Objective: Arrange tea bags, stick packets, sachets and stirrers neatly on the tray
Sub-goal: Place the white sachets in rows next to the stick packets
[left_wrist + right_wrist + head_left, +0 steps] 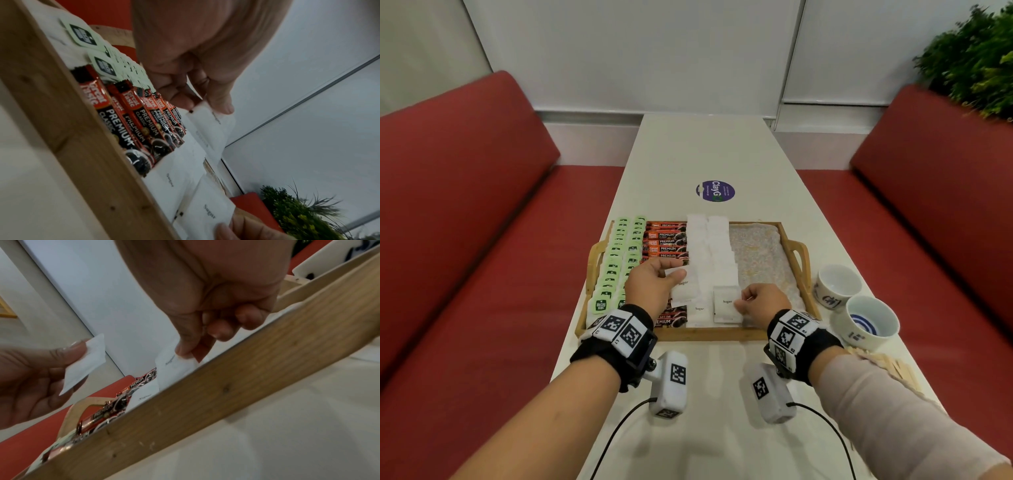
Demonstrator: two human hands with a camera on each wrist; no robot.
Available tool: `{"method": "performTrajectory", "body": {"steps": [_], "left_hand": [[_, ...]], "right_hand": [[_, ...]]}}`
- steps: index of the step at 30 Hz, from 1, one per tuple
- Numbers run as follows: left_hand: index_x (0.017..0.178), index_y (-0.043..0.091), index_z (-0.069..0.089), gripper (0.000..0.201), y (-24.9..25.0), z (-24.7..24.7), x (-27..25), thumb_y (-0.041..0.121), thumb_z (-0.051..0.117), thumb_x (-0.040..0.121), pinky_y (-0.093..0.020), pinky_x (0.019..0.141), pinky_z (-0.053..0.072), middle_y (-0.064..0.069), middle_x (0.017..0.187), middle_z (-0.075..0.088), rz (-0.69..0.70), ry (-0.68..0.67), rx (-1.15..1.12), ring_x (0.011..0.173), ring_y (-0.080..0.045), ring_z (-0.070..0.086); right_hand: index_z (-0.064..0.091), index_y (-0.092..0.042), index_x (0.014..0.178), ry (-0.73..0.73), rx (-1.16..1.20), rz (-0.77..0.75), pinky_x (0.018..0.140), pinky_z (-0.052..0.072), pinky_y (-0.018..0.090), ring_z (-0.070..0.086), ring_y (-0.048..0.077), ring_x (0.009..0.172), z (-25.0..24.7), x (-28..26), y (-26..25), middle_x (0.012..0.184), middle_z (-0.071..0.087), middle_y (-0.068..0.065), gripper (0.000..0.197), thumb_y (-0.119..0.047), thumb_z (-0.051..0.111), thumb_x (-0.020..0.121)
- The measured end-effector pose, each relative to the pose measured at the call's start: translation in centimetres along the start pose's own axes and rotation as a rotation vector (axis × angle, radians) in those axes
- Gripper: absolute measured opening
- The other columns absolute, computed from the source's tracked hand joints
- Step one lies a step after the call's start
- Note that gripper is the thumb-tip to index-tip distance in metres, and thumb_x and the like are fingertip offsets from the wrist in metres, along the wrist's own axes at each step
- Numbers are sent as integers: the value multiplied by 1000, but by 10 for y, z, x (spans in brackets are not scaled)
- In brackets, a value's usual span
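A wooden tray holds two columns of green tea bags, a column of red and black stick packets and two columns of white sugar sachets. My left hand pinches a small stack of sugar sachets above the near end of the left sachet column. My right hand pinches the right edge of one sugar sachet at the near end of the right column. Wooden stirrers lie on the table beside my right forearm.
The tray's right third shows only its pale liner. Two white cups stand right of the tray. A purple round sticker is on the table beyond it. Red benches flank the narrow table, with a plant at far right.
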State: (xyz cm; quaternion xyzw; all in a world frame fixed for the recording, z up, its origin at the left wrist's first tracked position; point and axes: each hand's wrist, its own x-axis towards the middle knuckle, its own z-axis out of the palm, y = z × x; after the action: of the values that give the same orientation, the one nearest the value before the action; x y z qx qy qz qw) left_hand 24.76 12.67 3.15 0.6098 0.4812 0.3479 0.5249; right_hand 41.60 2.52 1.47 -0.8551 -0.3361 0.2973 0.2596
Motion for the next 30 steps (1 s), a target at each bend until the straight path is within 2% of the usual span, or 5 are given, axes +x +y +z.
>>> {"method": "performTrajectory", "body": {"steps": [7,14,21,26,30], "left_hand": [[95,20,67,17,-1,2,-1,5,63,88,-18,59,52,-3,93,68,-18,-58,-25,78,-13,64],[103,22,68,26,-3,7,2,2,53,94,-29,74,57,-3,106,66,-14,-154,124,94,-20,66],[99,16,69,22,-3,13,3,0,62,87,-33,86,54,13,84,59,64,-176,349,85,-12,58],[98,12,67,18,-4,19,2,-1,61,87,-28,69,58,6,79,57,46,-232,422,70,-9,56],[97,12,67,19,-8,23,4,-2,62,86,-34,78,57,6,77,58,42,-273,500,70,-10,57]], "right_hand": [[49,-22,64,-18,-117,56,66,42,25,54,17,73,5,-1,1,77,59,0,28,-22,66,86],[52,-23,72,-14,-161,77,70,44,26,61,18,85,3,-3,-3,94,68,2,20,-25,69,83],[55,-20,90,27,-118,63,73,44,27,59,18,91,-6,-1,3,98,65,1,18,-35,64,86],[54,-21,89,43,-106,48,69,42,26,57,16,84,-11,-3,5,93,61,-2,15,-33,62,88],[54,-22,88,45,-71,37,71,47,27,59,17,86,-14,-4,5,91,61,-3,14,-34,62,88]]}}
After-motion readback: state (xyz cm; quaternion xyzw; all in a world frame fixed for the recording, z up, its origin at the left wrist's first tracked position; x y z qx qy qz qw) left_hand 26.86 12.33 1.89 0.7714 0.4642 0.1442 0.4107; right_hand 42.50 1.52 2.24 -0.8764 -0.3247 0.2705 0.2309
